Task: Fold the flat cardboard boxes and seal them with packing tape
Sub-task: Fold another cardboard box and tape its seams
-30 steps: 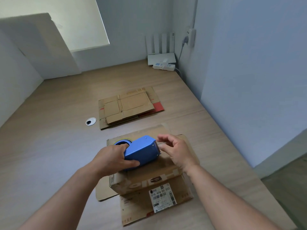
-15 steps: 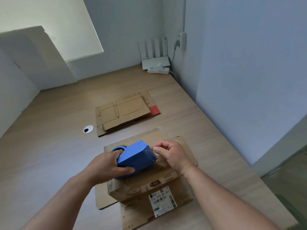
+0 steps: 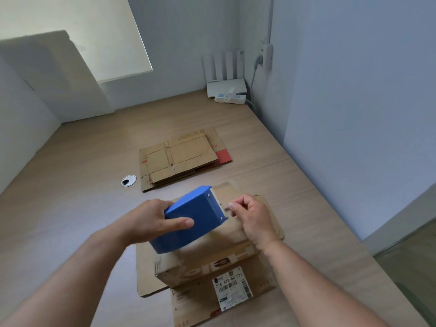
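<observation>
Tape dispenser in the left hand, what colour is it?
Tape dispenser is solid blue; head view.

The white label (image 3: 232, 289) (on the cardboard box (image 3: 212, 263)) reads "516 438-00 032".

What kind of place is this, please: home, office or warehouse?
Probably a small office or home workroom: a wooden desk with a cable grommet, a router in the corner, and flat cardboard boxes.

You have a single wide-angle view, worn on your head: it looks forward and steeply down across the table (image 3: 70, 208) toward its far right corner, sitting close above your left hand (image 3: 146, 223) and right hand (image 3: 256, 220) at the near edge
</observation>
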### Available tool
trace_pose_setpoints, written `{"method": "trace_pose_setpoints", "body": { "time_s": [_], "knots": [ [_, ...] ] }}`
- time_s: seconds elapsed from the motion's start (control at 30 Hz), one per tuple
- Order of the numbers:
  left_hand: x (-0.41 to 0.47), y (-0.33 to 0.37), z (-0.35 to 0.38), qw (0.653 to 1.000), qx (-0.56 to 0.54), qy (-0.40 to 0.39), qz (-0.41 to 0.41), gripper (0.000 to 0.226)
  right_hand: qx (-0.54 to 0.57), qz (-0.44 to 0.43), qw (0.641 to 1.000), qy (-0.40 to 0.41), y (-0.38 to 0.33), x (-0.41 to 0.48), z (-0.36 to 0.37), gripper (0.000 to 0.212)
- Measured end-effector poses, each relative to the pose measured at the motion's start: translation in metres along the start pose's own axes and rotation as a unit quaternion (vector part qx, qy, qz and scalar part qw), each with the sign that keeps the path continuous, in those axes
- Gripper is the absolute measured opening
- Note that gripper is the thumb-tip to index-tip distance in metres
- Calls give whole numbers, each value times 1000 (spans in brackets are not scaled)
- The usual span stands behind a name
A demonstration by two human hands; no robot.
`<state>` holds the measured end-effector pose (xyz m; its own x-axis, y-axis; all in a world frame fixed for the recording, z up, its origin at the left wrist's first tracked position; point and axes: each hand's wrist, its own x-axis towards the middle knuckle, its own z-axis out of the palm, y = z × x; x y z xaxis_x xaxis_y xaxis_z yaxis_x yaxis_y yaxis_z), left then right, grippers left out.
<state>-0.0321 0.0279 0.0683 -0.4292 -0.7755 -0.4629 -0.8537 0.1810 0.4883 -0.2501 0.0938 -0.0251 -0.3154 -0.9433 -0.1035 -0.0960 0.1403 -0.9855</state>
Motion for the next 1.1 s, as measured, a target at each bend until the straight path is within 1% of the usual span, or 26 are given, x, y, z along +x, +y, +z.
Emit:
{"method": "trace_pose_setpoints", "body": {
  "time_s": [0.1, 0.13, 0.2, 0.27, 0.33, 0.43, 0.57, 0.8, 0.93, 1.03, 1.1],
  "knots": [
    [-3, -9, -24, 999, -9, 7, -48, 103, 152, 51, 986, 54, 2, 9, -8, 15],
    [-2, -10, -25, 998, -4, -4, -67, 100, 183, 70, 979, 61, 2, 10, -7, 14],
    [9, -5, -17, 993, 12, -30, -111, 80, 201, 109, 970, 79, 2, 10, -3, 14],
    [22, 1, -8, 989, 28, -35, -143, 67, 161, 133, 972, 104, 1, 11, -2, 17],
    [33, 5, -7, 985, 34, -36, -164, 66, 97, 148, 978, 112, 1, 12, -4, 20],
    [40, 5, -10, 980, 43, -52, -187, 59, 60, 156, 980, 108, 3, 12, -7, 21],
    [44, 6, -12, 977, 55, -65, -193, 72, 18, 145, 984, 106, 6, 14, -11, 24],
    [49, 15, -8, 976, 83, -59, -194, 53, -5, 149, 984, 99, 15, 19, -17, 24],
    [48, 20, -5, 975, 87, -62, -196, 51, -28, 142, 985, 97, 24, 21, -17, 25],
    [47, 19, -4, 974, 84, -62, -199, 52, -16, 138, 987, 82, 31, 23, -15, 23],
    [46, 19, -3, 974, 84, -58, -202, 52, -4, 165, 984, 62, 35, 23, -17, 19]
  ]
}}
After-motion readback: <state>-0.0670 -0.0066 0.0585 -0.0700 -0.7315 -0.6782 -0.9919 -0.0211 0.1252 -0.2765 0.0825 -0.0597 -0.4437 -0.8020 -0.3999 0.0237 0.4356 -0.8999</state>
